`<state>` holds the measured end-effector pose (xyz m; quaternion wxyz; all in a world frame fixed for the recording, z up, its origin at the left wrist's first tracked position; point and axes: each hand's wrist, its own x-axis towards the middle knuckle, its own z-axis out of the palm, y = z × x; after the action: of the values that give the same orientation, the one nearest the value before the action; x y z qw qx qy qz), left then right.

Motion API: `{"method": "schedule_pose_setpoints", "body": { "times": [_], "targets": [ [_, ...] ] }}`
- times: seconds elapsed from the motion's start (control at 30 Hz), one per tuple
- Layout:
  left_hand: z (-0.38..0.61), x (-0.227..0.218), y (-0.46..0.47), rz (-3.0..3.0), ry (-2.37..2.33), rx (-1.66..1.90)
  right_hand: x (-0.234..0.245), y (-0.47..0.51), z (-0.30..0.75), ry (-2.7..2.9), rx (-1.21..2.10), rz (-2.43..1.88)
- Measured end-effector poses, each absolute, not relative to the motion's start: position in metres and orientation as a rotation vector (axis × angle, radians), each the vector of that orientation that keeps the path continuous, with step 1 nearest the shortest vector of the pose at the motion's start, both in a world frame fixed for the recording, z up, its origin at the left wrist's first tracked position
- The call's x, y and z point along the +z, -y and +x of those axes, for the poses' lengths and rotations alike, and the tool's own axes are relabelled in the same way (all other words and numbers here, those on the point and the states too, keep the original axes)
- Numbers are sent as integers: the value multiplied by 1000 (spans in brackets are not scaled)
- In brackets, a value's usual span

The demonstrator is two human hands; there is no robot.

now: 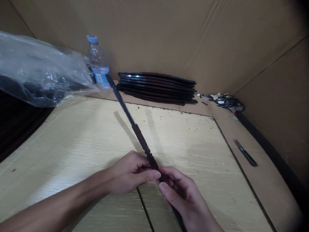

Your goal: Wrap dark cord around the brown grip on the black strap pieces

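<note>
Both hands hold one long, dark strip [141,137], tilted with its far end up to the left. Its upper length is smooth and glossy, while a rough brown section with notches lies nearer my hands. My left hand [135,172] is closed on it, thumb on top, just below the notched section. Right beside it, my right hand [180,193] pinches the same strip lower down between thumb and fingers. The near end passes under my right palm and out at the bottom of the view. What lies between the fingertips is partly hidden.
Similar dark strips [156,87] are stacked against the cardboard wall. A water bottle [100,69] and a clear plastic bag [48,71] stand at the left. Small snips [245,153] lie at the right, below a heap of scraps [227,102]. Dark crumbs dot the pale board [84,129].
</note>
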<state>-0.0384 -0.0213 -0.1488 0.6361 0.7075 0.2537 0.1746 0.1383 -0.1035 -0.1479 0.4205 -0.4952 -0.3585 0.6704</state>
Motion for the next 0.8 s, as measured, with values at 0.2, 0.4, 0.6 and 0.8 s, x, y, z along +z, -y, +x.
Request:
{"method": "schedule_pose_setpoints", "body": {
  "times": [0.2, 0.4, 0.6, 0.8],
  "targets": [
    [-40, -146, 22, 1643, -619, 358, -146, 102, 137, 898, 1683, -1267],
    [-39, -143, 22, 1650, -601, 366, -149, 102, 136, 879, 1788, -1313],
    [-40, -145, 21, 1679, -594, 380, -145, 97, 134, 896, 1786, -1337],
    [-40, -147, 22, 1693, -579, 413, -146, 99, 134, 880, 1789, -1328]
  ]
}}
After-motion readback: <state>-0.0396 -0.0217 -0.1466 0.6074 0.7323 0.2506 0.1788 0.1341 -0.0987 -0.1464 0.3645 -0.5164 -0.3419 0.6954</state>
